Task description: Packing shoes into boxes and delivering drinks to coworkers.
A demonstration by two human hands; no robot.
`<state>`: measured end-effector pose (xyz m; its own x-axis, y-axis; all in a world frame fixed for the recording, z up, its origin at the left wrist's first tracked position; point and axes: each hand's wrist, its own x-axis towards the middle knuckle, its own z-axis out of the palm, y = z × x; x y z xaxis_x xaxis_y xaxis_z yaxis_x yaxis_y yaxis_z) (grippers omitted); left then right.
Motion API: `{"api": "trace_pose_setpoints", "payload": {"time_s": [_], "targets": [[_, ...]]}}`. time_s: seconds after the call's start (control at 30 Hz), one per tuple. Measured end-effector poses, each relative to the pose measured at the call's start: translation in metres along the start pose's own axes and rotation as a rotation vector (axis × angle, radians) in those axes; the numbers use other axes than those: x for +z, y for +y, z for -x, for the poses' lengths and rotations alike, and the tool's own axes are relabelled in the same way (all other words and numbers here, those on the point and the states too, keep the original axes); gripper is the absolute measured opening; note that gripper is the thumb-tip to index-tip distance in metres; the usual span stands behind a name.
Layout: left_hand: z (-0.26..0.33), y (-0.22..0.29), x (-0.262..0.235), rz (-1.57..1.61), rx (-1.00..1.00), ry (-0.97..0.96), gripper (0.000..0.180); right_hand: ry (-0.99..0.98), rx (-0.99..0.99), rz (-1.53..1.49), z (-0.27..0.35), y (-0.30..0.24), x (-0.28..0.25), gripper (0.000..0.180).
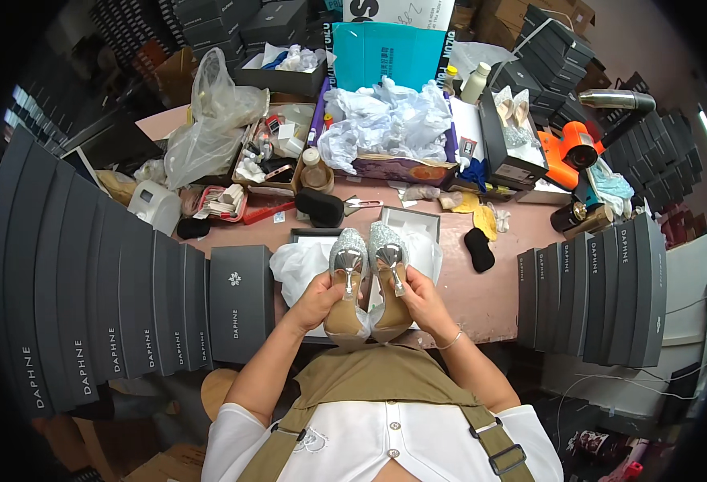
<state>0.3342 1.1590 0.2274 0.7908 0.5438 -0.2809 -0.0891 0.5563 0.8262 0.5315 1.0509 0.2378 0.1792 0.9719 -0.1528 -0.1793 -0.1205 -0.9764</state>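
Silver glittery high-heeled shoes (368, 277) sit soles-up, one gripped in our left hand (315, 300), one in our right hand (422, 301), at the table's near edge (482, 309). They look light and stiff; we judge the soles safest to hold, sparing the thin heels.

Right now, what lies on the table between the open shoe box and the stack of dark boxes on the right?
In the head view, a small black pad lies on the bare pink table between the open shoe box and the dark boxes.

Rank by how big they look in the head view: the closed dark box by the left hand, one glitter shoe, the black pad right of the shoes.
1. closed dark box
2. glitter shoe
3. black pad, though it lies farther from the camera
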Motion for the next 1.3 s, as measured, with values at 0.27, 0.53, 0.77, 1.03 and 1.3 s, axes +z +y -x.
{"api": "trace_pose_setpoints", "payload": {"time_s": [0.27, 0.53, 0.77, 1.03, 1.3], "targets": [[-0.015, 0.005, -0.029, -1.208, 0.588, 0.014, 0.031, 0.227, -0.375, 0.634, 0.003, 0.02, -0.052, 0.041], [-0.016, -0.089, -0.156, -1.448, 0.305, -0.238, 0.041, 0.573, -0.252, 0.736, 0.071, 0.083, -0.046, 0.034], [-0.016, -0.036, -0.042, -1.105, 0.487, 0.138, 0.028, 1.668, -0.181, 0.535, 0.327, 0.071, -0.136, 0.056], [0.012, -0.161, 0.16, -0.892, 0.473, -0.03, 0.024, 2.295, 0.014, 1.009, 0.667, 0.019, -0.289, 0.106], [0.086, -0.268, 0.42, -0.968, 0.67, -0.681, 0.03, 2.065, -0.087, 0.843, 0.728, 0.043, -0.364, 0.108]]}}
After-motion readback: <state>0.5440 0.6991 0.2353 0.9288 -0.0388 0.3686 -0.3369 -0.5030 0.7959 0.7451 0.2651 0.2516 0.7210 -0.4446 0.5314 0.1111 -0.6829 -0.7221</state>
